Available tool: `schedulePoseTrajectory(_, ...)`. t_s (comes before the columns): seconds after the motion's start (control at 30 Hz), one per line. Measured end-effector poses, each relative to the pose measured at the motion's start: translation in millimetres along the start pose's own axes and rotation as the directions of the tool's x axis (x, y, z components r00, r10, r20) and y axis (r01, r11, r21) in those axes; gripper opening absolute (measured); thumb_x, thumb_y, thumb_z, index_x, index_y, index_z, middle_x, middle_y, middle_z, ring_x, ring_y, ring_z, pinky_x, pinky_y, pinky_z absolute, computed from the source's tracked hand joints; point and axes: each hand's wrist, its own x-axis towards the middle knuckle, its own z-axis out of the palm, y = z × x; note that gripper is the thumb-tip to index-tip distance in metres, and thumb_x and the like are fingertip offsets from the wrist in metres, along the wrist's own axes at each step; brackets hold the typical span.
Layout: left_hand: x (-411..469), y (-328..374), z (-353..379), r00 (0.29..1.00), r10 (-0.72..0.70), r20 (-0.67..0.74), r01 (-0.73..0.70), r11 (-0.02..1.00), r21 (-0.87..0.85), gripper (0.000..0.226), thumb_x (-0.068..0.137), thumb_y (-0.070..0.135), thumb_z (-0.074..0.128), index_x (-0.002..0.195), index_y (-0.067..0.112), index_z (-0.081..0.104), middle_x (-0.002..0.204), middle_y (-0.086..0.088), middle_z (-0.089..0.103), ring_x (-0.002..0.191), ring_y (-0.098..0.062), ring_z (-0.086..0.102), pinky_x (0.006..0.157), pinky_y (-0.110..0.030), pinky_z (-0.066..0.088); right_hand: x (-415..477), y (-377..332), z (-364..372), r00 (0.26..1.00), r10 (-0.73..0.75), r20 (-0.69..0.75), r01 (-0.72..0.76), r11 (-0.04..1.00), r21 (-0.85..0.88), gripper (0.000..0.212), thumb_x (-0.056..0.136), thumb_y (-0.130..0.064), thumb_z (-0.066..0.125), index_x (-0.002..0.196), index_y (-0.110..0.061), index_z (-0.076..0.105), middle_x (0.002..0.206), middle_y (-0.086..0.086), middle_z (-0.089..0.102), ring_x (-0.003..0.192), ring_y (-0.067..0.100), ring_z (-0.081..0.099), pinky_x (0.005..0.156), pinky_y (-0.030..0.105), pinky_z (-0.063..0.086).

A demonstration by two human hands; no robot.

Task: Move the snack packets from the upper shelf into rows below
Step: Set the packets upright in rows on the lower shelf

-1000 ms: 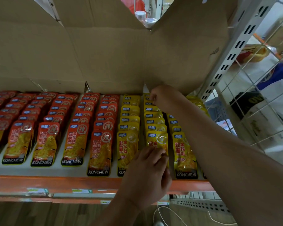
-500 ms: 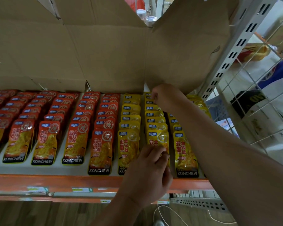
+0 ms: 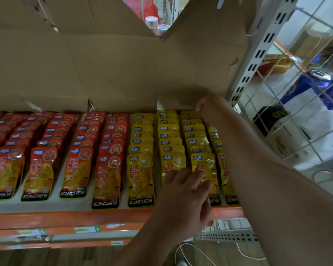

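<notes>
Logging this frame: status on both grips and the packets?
Left grip open, fingers resting on front yellow packets. Right grip at back of yellow rows, under cardboard flap, hold unclear. Right forearm hides rightmost row.

Pale shelf (image 3: 52, 207) with orange front rail (image 3: 65, 218), bearing overlapped rows of red snack packets (image 3: 75, 169) at left and yellow snack packets (image 3: 140, 175) at right, cardboard (image 3: 104, 73) along the back.

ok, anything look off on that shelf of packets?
Row fronts are uneven: the front red packet beside the yellow rows sits further forward than its red neighbours, near the shelf edge. Nothing visibly spilled or torn.
</notes>
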Motion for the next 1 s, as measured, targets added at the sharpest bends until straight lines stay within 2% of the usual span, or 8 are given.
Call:
schedulePoseTrajectory(0.1, 6.5, 3.4, 7.1, 0.998, 0.029, 0.061, -0.031, 0.999, 0.028, 0.031, 0.085, 0.035, 0.063, 0.112, 0.022, 0.071, 0.121, 0.004, 0.062, 0.107, -0.019, 0.054, 0.089, -0.042, 0.044, 4.4, 6.4, 7.8, 0.999, 0.033, -0.040, -0.030, 0.997, 0.068, 0.031, 0.096, -0.014, 0.051, 0.121, -0.012, 0.070, 0.118, 0.013, 0.068, 0.110, 0.033, 0.065, 0.092, 0.040, 0.055)
schedulePoseTrajectory(0.33, 7.8, 2.5, 10.5, 0.994, 0.008, 0.111, -0.012, 0.999, 0.035, 0.036, 0.086, 0.035, 0.061, 0.118, 0.021, 0.073, 0.120, 0.004, 0.062, 0.109, -0.017, 0.056, 0.098, -0.044, 0.047, 14.5, 4.3, 15.1, 0.986, 0.137, 0.091, -0.135, 0.990, -0.032, 0.021, 0.099, -0.022, 0.064, 0.118, -0.021, 0.073, 0.121, 0.010, 0.068, 0.100, 0.027, 0.063, 0.081, 0.034, 0.051)
schedulePoseTrajectory(0.43, 8.1, 3.0, 10.4, 0.993, 0.006, 0.121, -0.009, 1.000, 0.029, 0.039, 0.088, 0.035, 0.060, 0.123, 0.021, 0.071, 0.124, 0.004, 0.061, 0.111, -0.017, 0.055, 0.101, -0.046, 0.045, 17.8, 4.7, 14.3, 0.977, 0.164, 0.136, -0.152, 0.984, -0.096, 0.026, 0.102, -0.022, 0.061, 0.127, -0.019, 0.068, 0.129, 0.013, 0.063, 0.112, 0.032, 0.061, 0.076, 0.041, 0.044)
schedulePoseTrajectory(0.6, 7.8, 3.9, 10.1, 0.992, 0.011, 0.124, -0.014, 1.000, 0.019, 0.039, 0.089, 0.034, 0.059, 0.123, 0.020, 0.070, 0.124, 0.004, 0.060, 0.111, -0.017, 0.054, 0.100, -0.045, 0.044, 20.8, 2.4, 13.6, 0.964, 0.201, 0.172, -0.179, 0.974, -0.138, 0.030, 0.102, -0.021, 0.061, 0.132, -0.018, 0.066, 0.138, 0.014, 0.059, 0.125, 0.034, 0.056, 0.093, 0.046, 0.047)
schedulePoseTrajectory(0.67, 7.7, 3.7, 9.9, 0.992, 0.010, 0.128, -0.013, 1.000, 0.023, 0.037, 0.090, 0.034, 0.058, 0.122, 0.020, 0.069, 0.124, 0.005, 0.060, 0.111, -0.016, 0.054, 0.100, -0.045, 0.044, 20.2, 1.9, 12.2, 0.963, 0.199, 0.182, -0.173, 0.973, -0.151, 0.029, 0.101, -0.021, 0.062, 0.130, -0.018, 0.067, 0.136, 0.014, 0.060, 0.114, 0.032, 0.060, 0.080, 0.043, 0.048)
schedulePoseTrajectory(0.77, 8.1, 3.3, 9.7, 0.993, 0.022, 0.115, -0.024, 0.999, 0.023, 0.035, 0.089, 0.033, 0.059, 0.120, 0.020, 0.070, 0.122, 0.005, 0.060, 0.109, -0.017, 0.054, 0.097, -0.044, 0.044, 20.8, 2.0, 10.1, 0.961, 0.200, 0.189, -0.169, 0.971, -0.169, 0.027, 0.100, -0.021, 0.063, 0.127, -0.019, 0.068, 0.127, 0.012, 0.063, 0.079, 0.025, 0.055, 0.056, 0.036, 0.041)
schedulePoseTrajectory(0.9, 7.5, 3.7, 10.4, 0.994, 0.022, 0.106, -0.025, 0.999, 0.031, 0.033, 0.088, 0.032, 0.059, 0.115, 0.019, 0.071, 0.120, 0.005, 0.061, 0.107, -0.017, 0.055, 0.095, -0.044, 0.045, 21.1, 1.4, 10.2, 0.952, 0.221, 0.211, -0.188, 0.968, -0.165, 0.033, 0.102, -0.022, 0.061, 0.135, -0.015, 0.062, 0.138, 0.014, 0.059, 0.121, 0.030, 0.057, 0.076, 0.040, 0.041)
schedulePoseTrajectory(1.0, 7.7, 3.7, 10.7, 0.994, 0.024, 0.104, -0.028, 0.999, 0.032, 0.032, 0.088, 0.032, 0.058, 0.114, 0.019, 0.071, 0.120, 0.005, 0.062, 0.106, -0.017, 0.055, 0.094, -0.044, 0.045, 21.4, 1.3, 10.0, 0.957, 0.212, 0.196, -0.190, 0.974, -0.126, 0.031, 0.101, -0.021, 0.062, 0.131, -0.017, 0.066, 0.136, 0.013, 0.060, 0.121, 0.031, 0.057, 0.071, 0.040, 0.039)
